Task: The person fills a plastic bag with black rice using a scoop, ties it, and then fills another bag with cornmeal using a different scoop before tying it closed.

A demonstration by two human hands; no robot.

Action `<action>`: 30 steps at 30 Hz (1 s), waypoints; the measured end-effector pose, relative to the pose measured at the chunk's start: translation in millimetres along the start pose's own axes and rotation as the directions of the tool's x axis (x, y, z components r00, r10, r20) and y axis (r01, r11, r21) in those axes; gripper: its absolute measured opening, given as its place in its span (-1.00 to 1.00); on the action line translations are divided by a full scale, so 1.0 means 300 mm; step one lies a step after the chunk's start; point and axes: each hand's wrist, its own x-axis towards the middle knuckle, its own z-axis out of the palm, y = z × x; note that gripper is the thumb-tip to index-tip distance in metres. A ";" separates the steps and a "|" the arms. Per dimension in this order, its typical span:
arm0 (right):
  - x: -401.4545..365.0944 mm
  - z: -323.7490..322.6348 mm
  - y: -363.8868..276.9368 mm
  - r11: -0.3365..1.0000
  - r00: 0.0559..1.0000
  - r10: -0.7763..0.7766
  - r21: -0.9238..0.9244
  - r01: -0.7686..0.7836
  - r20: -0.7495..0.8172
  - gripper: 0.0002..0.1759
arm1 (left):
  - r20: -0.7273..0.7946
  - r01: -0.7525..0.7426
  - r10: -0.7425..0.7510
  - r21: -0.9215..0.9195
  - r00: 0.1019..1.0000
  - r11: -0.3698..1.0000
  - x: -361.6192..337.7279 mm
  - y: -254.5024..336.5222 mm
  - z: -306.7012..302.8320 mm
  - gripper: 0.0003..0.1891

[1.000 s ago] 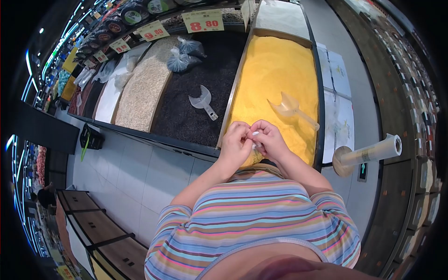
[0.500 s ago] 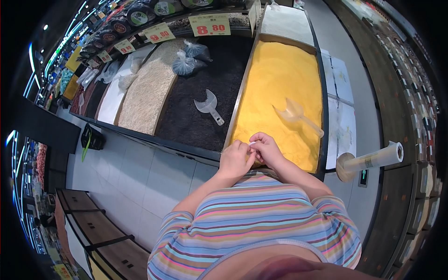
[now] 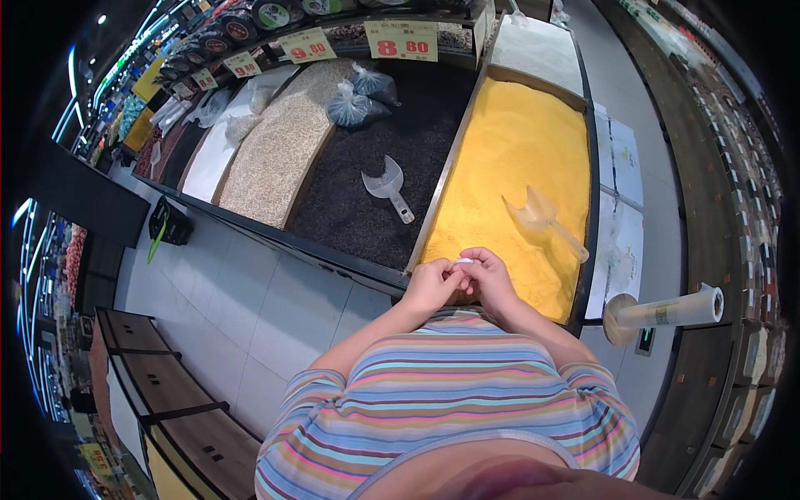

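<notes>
My left hand (image 3: 430,285) and my right hand (image 3: 491,284) meet in front of my waist, over the near end of a bin of fine yellow grain (image 3: 533,133). Between the pinched fingers shows a small white object (image 3: 464,261), too small to name. The right thumb and forefinger close on it; the left fingers curl against the same spot, and what they grip is hidden. A clear plastic scoop (image 3: 533,213) lies on the yellow grain beyond my right hand. Another clear scoop (image 3: 386,183) rests on the black grain (image 3: 333,200) to the left.
Two tied plastic bags (image 3: 348,107) sit on the black grain. Price signs (image 3: 401,41) line the back shelf. To the right stand a roll of plastic bags (image 3: 671,308) on a holder and white boxes (image 3: 615,242). A black basket (image 3: 171,223) is on the floor at left.
The view has shifted, so the bins appear farther right. Both hands stay together, and the white object between the fingers shows more clearly. The scoops have not moved on the grain.
</notes>
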 end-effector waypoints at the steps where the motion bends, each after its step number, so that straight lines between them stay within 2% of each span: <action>1: -0.003 -0.001 -0.004 1.000 1.000 0.025 0.018 -0.024 -0.006 -0.79 | 0.010 -0.006 0.006 -0.030 1.000 1.000 0.006 -0.017 0.005 -0.78; 3: -0.012 0.001 -0.016 0.996 0.997 0.075 0.056 -0.074 -0.015 -0.77 | 0.067 0.029 -0.021 -0.113 0.998 0.993 0.012 -0.046 0.015 -0.78; 6: -0.017 -0.007 -0.022 0.995 0.995 0.097 -0.009 -0.097 -0.025 -0.75 | 0.209 0.150 -0.096 -0.264 0.973 0.953 0.018 -0.046 0.011 -0.80; 9: -0.016 -0.033 -0.011 0.968 0.998 0.028 -0.252 -0.015 0.049 -0.73 | 0.325 0.258 -0.127 -0.401 0.937 0.879 0.015 -0.053 0.011 -0.82; 12: -0.025 -0.038 0.004 0.954 1.000 -0.003 -0.301 0.008 0.018 -0.76 | 0.375 0.355 -0.172 -0.500 0.911 0.790 0.014 -0.064 0.020 -0.84; 13: -0.026 -0.045 0.004 0.858 0.985 -0.169 -0.486 0.168 0.041 -0.76 | 0.380 0.398 -0.215 -0.512 0.900 0.761 0.013 -0.060 0.015 -0.85; 15: -0.019 -0.067 -0.007 0.494 0.873 -0.452 -0.764 0.415 0.182 -0.77 | 0.378 0.435 -0.256 -0.533 0.890 0.726 0.014 -0.054 0.009 -0.86; 18: -0.023 -0.094 -0.050 0.447 0.896 -0.335 -0.788 0.423 0.291 -0.77 | 0.364 0.422 -0.243 -0.568 0.899 0.707 0.010 -0.036 0.010 -0.85; 24: -0.047 -0.098 -0.062 0.367 0.863 -0.326 -0.790 0.491 0.386 -0.74 | 0.386 0.410 -0.177 -0.689 0.906 0.598 0.025 -0.002 0.010 -0.85; 26: -0.058 -0.087 -0.065 0.278 0.864 -0.324 -0.834 0.477 0.387 -0.75 | 0.394 0.420 -0.180 -0.693 0.901 0.586 0.023 0.023 0.009 -0.86; 30: -0.071 -0.068 -0.090 0.191 0.839 -0.340 -0.842 0.505 0.425 -0.77 | 0.402 0.398 -0.156 -0.638 0.902 0.659 0.018 0.057 -0.003 -0.85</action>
